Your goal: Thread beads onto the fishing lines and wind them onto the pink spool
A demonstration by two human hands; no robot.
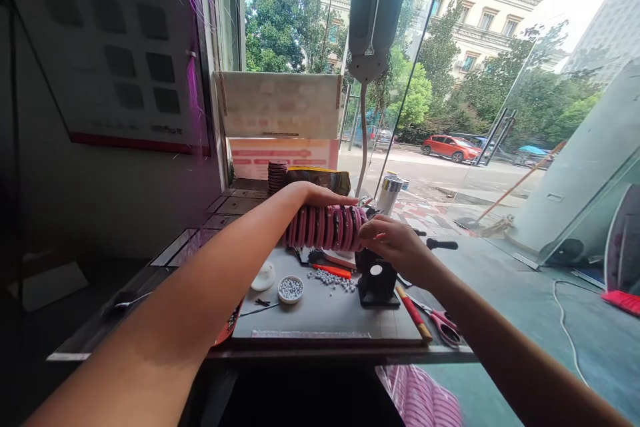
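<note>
A row of pink ring-shaped discs with dark bands between them (325,227) lies sideways above the worktable, beside a black clamp stand (379,280). Across the top of the row stretches my left hand (327,195), its fingers extended towards the right end and partly hidden. At that right end my right hand (393,240) has its fingertips pressed together against the last disc. Whatever they pinch is too small to make out. Below the row are a small white bowl of silvery beads (291,289), loose beads (333,280) and an orange-handled tool (336,270).
Pink-handled scissors (445,327) and a red-and-yellow stick (414,313) lie at the right edge. A white spool-like piece (263,277) stands left of the bowl. Behind are a stack of discs (277,177) and a silver-topped canister (389,193). A lamp arm (364,133) rises there.
</note>
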